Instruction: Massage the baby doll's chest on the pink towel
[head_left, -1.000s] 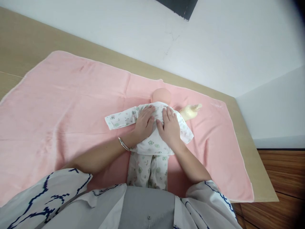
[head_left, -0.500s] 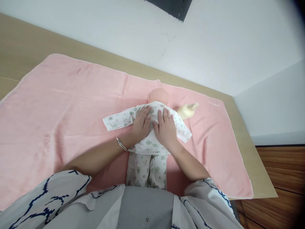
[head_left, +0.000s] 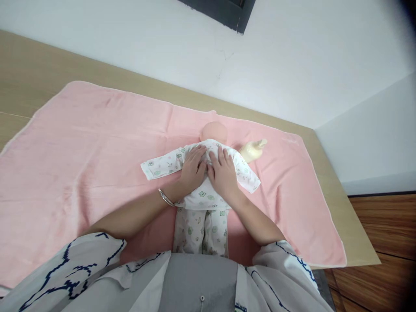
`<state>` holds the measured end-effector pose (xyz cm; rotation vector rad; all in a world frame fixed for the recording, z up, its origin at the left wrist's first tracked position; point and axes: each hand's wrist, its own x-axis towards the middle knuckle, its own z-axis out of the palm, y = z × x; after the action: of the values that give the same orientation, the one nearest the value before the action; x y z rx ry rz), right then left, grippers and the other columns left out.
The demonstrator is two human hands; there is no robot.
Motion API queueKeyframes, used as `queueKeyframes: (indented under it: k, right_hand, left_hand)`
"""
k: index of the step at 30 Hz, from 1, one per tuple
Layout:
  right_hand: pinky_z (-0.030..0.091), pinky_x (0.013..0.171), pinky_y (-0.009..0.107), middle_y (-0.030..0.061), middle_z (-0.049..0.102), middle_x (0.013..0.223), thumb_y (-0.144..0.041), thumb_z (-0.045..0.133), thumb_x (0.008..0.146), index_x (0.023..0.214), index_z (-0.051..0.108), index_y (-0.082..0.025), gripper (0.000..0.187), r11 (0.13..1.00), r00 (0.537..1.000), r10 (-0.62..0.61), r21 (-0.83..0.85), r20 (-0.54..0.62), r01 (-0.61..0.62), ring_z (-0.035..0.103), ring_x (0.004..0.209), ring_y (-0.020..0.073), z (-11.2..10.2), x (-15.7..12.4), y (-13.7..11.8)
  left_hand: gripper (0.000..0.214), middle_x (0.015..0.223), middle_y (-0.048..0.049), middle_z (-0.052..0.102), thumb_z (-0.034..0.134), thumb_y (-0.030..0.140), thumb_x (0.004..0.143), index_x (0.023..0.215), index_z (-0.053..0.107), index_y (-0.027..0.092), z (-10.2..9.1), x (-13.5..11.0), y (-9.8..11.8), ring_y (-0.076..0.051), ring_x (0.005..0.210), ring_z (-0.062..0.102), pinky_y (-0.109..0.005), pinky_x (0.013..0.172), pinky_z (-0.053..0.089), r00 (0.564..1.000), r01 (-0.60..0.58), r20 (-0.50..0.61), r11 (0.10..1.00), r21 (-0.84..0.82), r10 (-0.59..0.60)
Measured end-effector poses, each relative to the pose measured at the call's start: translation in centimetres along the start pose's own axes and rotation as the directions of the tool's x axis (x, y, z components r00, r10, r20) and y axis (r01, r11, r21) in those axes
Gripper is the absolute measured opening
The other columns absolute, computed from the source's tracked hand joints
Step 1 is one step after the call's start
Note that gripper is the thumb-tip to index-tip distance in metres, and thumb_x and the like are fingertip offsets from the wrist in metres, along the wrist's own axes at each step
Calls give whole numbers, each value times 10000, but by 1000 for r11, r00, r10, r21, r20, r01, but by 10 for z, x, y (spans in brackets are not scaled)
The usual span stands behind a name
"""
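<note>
Left hand (head_left: 193, 168) and right hand (head_left: 224, 174) both lie flat, grip released, side by side on the baby doll (head_left: 213, 131), right on its printed top (head_left: 208, 196). The doll lies on a pink towel (head_left: 81, 143) over the worktop (head_left: 32, 73). There's a baby bottle (head_left: 251, 149) just beside its head, can't tell what's in it.

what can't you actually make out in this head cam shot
All in the head view:
the doll's shirt: the middle of its front is covered by the left hand and right hand
the doll's feet: hidden behind the person's grey garment
the cream bottle-like thing: partly behind the doll's sleeve, too small to identify
the dark frame: cut off by the top edge
</note>
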<state>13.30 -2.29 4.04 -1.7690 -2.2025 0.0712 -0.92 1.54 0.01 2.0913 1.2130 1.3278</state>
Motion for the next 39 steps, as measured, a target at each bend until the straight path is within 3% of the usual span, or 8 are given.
queueKeyframes:
  k: [4, 7, 12, 18, 24, 28, 33, 39]
  right_hand:
    - [156, 1257, 645, 231, 287, 1654, -240, 478, 953, 1514, 422, -28, 602, 993, 995, -100, -67, 13, 100, 173, 1562, 425, 5, -21, -19]
    - [138, 1263, 638, 218, 240, 1674, -243, 521, 908, 1546, 361, -26, 693, 991, 991, -131, -41, 8, 131, 160, 1565, 422, 7, -23, -19]
    - [133, 1284, 592, 135, 239, 1692, -239, 391, 963, 1589, 292, -110, 647, 988, 991, -132, 76, -1, 131, 144, 1590, 306, 5, -11, 3]
    - [223, 1275, 549, 174, 297, 1664, -424, 343, 1035, 1543, 395, -126, 591, 981, 1000, -7, 194, -27, 12, 245, 1569, 279, 2, 10, 34]
    - [240, 1254, 608, 286, 291, 1633, -377, 368, 1033, 1543, 332, 17, 646, 998, 998, 57, 25, 15, -57, 212, 1563, 387, -6, -15, -3]
    - [267, 1254, 605, 232, 289, 1652, -382, 441, 1008, 1558, 345, -27, 662, 999, 994, -52, 6, 101, 52, 167, 1566, 422, -18, -36, -26]
    - [258, 1265, 588, 180, 336, 1646, -359, 316, 1042, 1539, 401, -68, 582, 995, 994, 5, 100, 107, -16, 211, 1569, 360, -18, -10, 4]
    - [236, 1275, 560, 258, 320, 1630, -317, 317, 1030, 1542, 327, 23, 615, 991, 995, 93, 89, 46, -97, 249, 1560, 335, -7, 7, 19]
  left_hand:
    - [400, 1391, -128, 633, 337, 274, 1018, 1278, 622, 170, -5, 8, 15, -253, 1376, 527, -525, 1238, 368, 992, 2, 126, 1000, 26, -5]
    - [441, 1439, -97, 605, 279, 326, 1043, 1351, 577, 222, -6, 8, 23, -236, 1412, 499, -511, 1256, 349, 992, 21, 120, 1000, 20, -23]
    - [517, 1523, -130, 529, 265, 387, 1053, 1505, 407, 181, -1, -3, 18, -248, 1498, 396, -531, 1261, 314, 995, -32, 100, 999, 32, 28]
    - [525, 1560, -171, 476, 343, 335, 1030, 1513, 387, 134, 1, -17, 16, -279, 1525, 344, -554, 1261, 286, 992, -56, 115, 993, 105, 44]
    - [513, 1559, -172, 476, 348, 285, 1010, 1490, 422, 121, -3, -7, 9, -293, 1511, 363, -584, 1258, 267, 988, 76, 128, 990, 119, -91]
    - [551, 1536, -218, 485, 385, 314, 988, 1481, 427, 71, 0, 7, -4, -325, 1506, 363, -581, 1251, 284, 987, 99, 111, 985, 143, -116]
    - [542, 1590, -241, 402, 327, 287, 1012, 1494, 405, 53, 0, -7, 12, -334, 1549, 270, -616, 1255, 241, 980, 30, 184, 978, 205, -69]
    - [595, 1639, -255, 297, 372, 348, 1018, 1524, 361, 36, -8, -23, 28, -370, 1562, 210, -625, 1252, 244, 956, 28, 278, 975, 220, -90]
